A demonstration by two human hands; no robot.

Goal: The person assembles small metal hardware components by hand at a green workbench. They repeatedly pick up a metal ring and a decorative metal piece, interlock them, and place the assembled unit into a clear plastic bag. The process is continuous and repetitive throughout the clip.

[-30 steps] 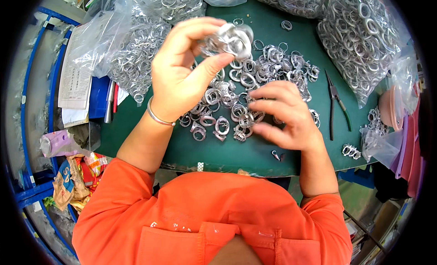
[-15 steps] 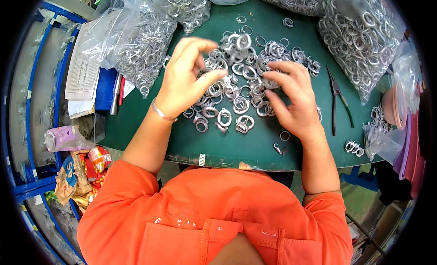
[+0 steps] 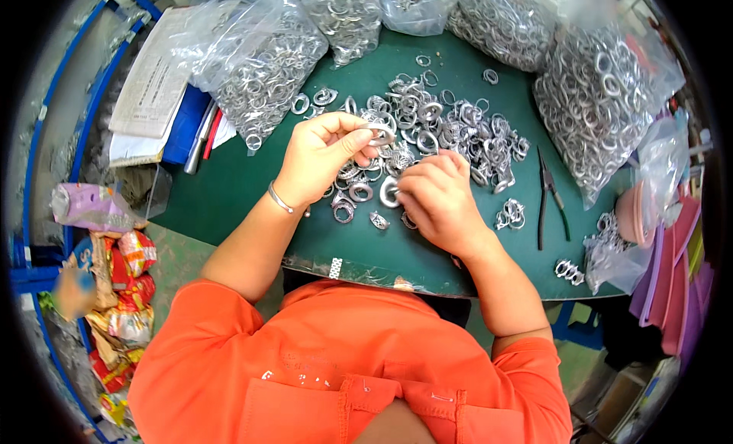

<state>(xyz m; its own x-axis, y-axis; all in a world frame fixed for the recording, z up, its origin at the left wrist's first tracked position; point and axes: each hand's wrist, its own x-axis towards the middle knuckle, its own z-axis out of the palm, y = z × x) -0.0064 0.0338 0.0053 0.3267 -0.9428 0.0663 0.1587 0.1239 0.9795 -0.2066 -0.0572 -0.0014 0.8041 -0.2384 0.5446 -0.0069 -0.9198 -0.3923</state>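
Rings are what both hands deal with. The left hand (image 3: 311, 158) pinches one ring (image 3: 389, 133) between thumb and fingertips, raised over the near left side of the pile (image 3: 473, 131). The right hand (image 3: 443, 203) is narrow, fingers curled down at the pile's near edge, just beside a thick ring (image 3: 382, 190); whether it grips anything I cannot tell. A patterned ring (image 3: 379, 220) lies just in front of the pile.

Most rings near the hands are loose and mixed, so much looks left to handle. A small cluster (image 3: 511, 214) lies apart on the right, perhaps already set aside. How much is done is not clear from this.

Half a second ago both hands were spread wide over the pile, the left with no ring visible in its fingers; now the left has one and the right has closed up.

Farther out on the green worktop (image 3: 343, 249), pliers (image 3: 548, 183) lie right of the cluster, near a pink tub (image 3: 632, 215). A left bag (image 3: 267, 77) and a right bag (image 3: 603, 100), both packed with rings, flank the pile, with papers (image 3: 153, 77) at far left.
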